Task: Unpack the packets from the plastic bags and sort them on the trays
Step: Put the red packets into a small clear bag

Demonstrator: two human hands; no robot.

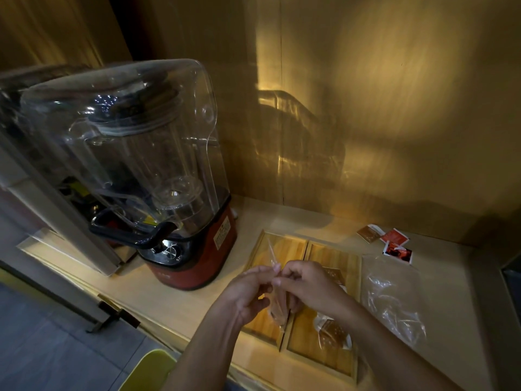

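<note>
1. Over the two wooden trays, both hands meet near the middle of the view: the left hand [248, 292] and the right hand [307, 286] each pinch the top of a small clear plastic bag [277, 303] between fingertips and thumb.
2. That bag hangs between the palms above the seam where the trays join; something brownish shows inside it, though blur keeps it from being read clearly.
3. The left tray [282, 249] and the right tray [332, 261] lie side by side on the pale table [197, 303], touching along their long edges.
4. On the right tray, near its front, lies a bagged packet [332, 334], brown with pale dots, in clear wrapping. A second brown packet [334, 275] peeks out on the same tray just behind the right hand.
5. Right of the trays, a crumpled empty clear bag [394, 303] rests on the table.
6. Farther back, near the wall, three loose packets sit close together: a brown packet [369, 234], a red packet [394, 237] and a dark red-and-black packet [399, 253].
7. To the left stands a blender [158, 170] with a red base and a clear cover, well apart from the trays.
8. A yellow-green chair edge [149, 368] shows at the bottom.
</note>
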